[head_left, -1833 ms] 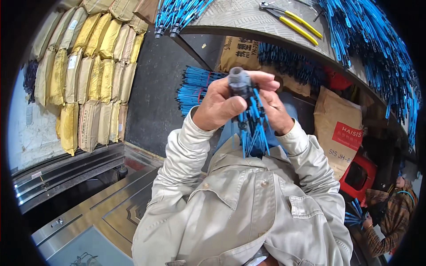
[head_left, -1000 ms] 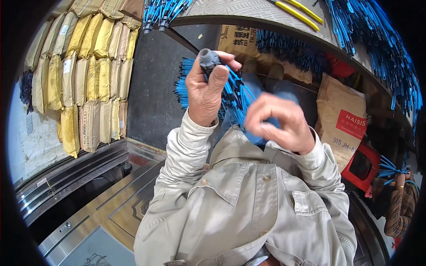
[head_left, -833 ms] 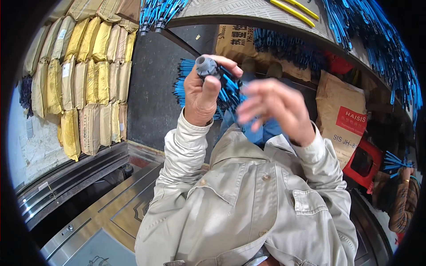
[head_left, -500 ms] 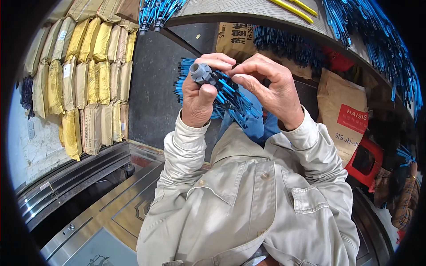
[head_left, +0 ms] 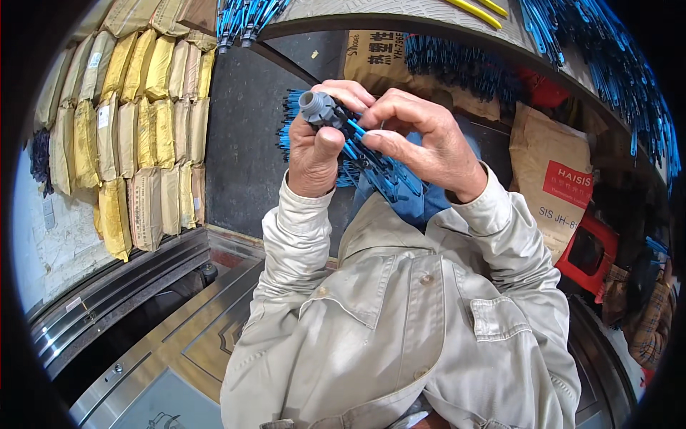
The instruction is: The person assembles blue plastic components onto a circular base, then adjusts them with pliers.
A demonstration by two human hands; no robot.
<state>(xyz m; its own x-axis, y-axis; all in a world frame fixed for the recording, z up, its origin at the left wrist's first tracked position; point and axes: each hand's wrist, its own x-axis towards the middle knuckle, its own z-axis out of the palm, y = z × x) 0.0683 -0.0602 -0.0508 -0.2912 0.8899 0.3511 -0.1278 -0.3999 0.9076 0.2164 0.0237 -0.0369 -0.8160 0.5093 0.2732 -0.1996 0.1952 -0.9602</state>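
My left hand (head_left: 314, 159) is closed round a grey plastic fitting (head_left: 316, 107) with a threaded round neck, its open end facing up. From the fitting's collar a bundle of thin blue-and-black strips (head_left: 386, 171) fans out to the lower right. My right hand (head_left: 429, 143) bends over these strips, thumb and forefinger closing on one blue strip (head_left: 355, 130) near the collar. Its other fingers curl behind and are partly hidden. Beyond the left hand, more blue strips with black ends (head_left: 291, 132) show low down, partly covered by the hands.
Yellow and tan paper sacks (head_left: 143, 136) are stacked at the left. Ahead runs a shelf edge (head_left: 400, 28) with yellow rods (head_left: 480, 13) and blue strip bundles (head_left: 607, 79) on it. At the right stand a brown paper sack (head_left: 547, 171) and a red plastic object (head_left: 589, 254).
Both hands and the fitting have shifted slightly left. The right thumb and forefinger have moved down from above the strips onto a blue strip beside the collar.
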